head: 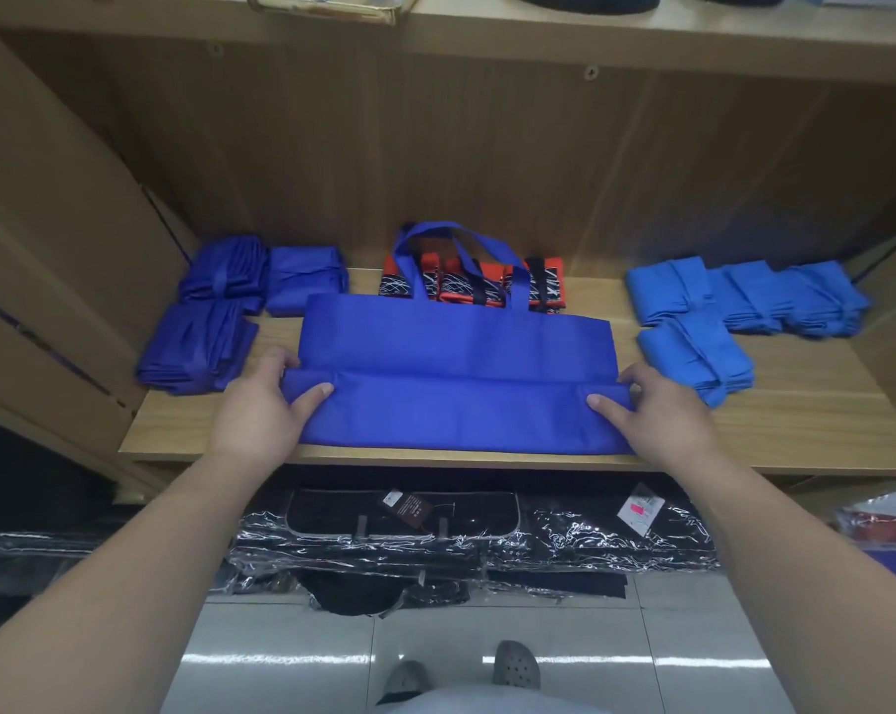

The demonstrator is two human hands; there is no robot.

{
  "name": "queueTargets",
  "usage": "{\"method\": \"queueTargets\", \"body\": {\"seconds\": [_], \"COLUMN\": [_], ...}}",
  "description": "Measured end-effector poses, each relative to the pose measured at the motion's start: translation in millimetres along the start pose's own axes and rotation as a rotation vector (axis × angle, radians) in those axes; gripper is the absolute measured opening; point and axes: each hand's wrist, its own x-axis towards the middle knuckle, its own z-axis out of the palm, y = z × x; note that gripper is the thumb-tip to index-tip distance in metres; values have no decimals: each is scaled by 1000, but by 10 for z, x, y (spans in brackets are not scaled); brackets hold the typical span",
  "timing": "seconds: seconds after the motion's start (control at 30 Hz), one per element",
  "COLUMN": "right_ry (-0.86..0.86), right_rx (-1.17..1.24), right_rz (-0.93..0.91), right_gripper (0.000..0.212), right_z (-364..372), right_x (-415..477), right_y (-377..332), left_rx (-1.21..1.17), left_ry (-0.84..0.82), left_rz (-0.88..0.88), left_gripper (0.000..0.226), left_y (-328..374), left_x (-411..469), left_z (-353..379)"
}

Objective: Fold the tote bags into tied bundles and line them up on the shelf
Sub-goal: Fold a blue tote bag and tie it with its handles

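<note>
Two grey shoes are seen nearest, on a glossy tiled floor. Black bags wrapped in clear plastic are stacked below the wooden shelf; two tags are seen on them.

A royal blue tote bag is laid flat at the front middle of the shelf, its near edge turned over into a long fold. The left end of that fold is gripped by the left hand, with the thumb on top and the fingers curled behind. The right end is gripped the same way by the right hand.

Three dark blue bundles are set to the left of the bag and four light blue bundles to the right. The bag's two handles are draped over orange-and-black patterned bundles at the back; their number cannot be told.
</note>
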Motion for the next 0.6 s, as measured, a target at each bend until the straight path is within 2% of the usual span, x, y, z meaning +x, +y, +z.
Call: {"method": "queueTargets", "body": {"seconds": [0.13,0.23,0.3,0.37,0.4,0.47,0.5,0.6], "right_ry": [42,239,351,367,356,309,248,42], "right_rx": [-43,-95,-152,-176,-160,-85,-37,13], "right_rz": [4,-153,-353,-499,-534,-552,-540,-515], "right_gripper": [47,35,22,20,20,10,16,61], "right_z": [8,104,202,278,299,287,269,181], "right_x": [1,-43,-60,-86,-97,-143,-179,-277], "right_y": [-61,-45,-17,15,45,139,193,347], "left_rx": [74,187,320,369,339,235,191,148], "left_ry": [1,57,179,263,258,184,144,-22], "left_rz": [-2,45,204,466,581,693,706,672], "left_gripper": [45,46,40,19,12,19,24,46], "left_y": [44,36,-8,-60,-89,-168,-208,-371], "left_x": [26,9,3,-4,-8,-22,-36,-137], "left_z": [36,68,111,172,200,225,210,129]}}
